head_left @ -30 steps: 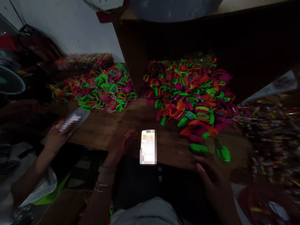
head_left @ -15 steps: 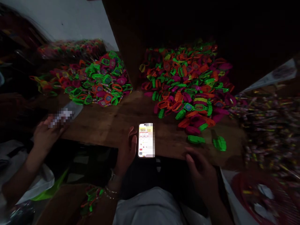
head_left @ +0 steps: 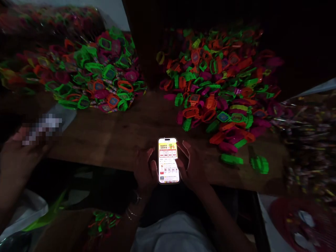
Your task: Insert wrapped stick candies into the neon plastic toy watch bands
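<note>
Left hand (head_left: 143,171) and right hand (head_left: 191,168) are cupping the lit slim smartphone (head_left: 168,160) loosely at lower centre, overhanging the brown wooden table (head_left: 118,136) edge; it risks slipping off.

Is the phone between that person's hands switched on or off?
On. The phone has a brightly lit screen showing a yellow banner and rows of small items, with the left hand and right hand at its sides.

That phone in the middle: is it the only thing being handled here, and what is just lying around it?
In hand:
- phone, lit, at the near edge of the wooden table
- left hand and right hand on either side of it

Lying about:
- left heap of toy watches
- right heap of toy watches
- two loose green pieces
- another person's hand, far left
</note>
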Demonstrator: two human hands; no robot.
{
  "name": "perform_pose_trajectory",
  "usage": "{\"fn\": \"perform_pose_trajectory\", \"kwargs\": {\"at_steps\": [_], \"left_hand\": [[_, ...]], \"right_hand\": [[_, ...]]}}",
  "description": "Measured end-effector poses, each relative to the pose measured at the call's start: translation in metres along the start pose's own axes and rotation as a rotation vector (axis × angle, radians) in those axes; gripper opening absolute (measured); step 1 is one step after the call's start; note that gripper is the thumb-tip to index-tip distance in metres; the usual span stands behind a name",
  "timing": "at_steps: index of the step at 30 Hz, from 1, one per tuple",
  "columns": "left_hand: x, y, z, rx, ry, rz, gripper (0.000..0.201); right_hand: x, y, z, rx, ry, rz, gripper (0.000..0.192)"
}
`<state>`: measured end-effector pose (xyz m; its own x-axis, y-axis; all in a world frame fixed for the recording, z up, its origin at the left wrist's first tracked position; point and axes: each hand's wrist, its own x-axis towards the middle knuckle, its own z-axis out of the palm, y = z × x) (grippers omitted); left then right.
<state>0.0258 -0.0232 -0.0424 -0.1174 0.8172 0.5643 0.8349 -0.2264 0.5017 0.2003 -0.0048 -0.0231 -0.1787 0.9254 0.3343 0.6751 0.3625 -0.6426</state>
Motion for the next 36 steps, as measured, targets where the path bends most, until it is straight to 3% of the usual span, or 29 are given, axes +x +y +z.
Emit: {"fn": "perform_pose_trajectory", "kwargs": {"at_steps": [7,14,17,23,28,36], "left_hand": [[-0.006,0.000,0.000,-0.016,-0.001,-0.043,0.033],[-0.006,0.000,0.000,-0.028,0.018,-0.017,0.032],[-0.003,0.000,-0.001,-0.029,-0.001,-0.021,0.032],[-0.002,0.001,0.000,-0.031,0.017,-0.014,0.031],[-0.003,0.000,-0.001,-0.030,0.009,-0.012,0.031],[0.000,0.004,-0.002,-0.022,0.020,-0.028,0.032]], "right_hand": [[0.003,-0.004,-0.002,-0.085,-0.172,0.056,0.057],[-0.008,0.000,-0.005,0.017,0.101,0.011,0.052],[-0.017,-0.003,-0.007,0.027,0.125,0.027,0.052],[-0.043,-0.021,-0.005,0.170,0.015,0.042,0.053],[-0.054,-0.035,-0.001,0.179,0.001,0.052,0.050],[-0.042,-0.049,-0.002,-0.058,-0.249,-0.188,0.046]]}}
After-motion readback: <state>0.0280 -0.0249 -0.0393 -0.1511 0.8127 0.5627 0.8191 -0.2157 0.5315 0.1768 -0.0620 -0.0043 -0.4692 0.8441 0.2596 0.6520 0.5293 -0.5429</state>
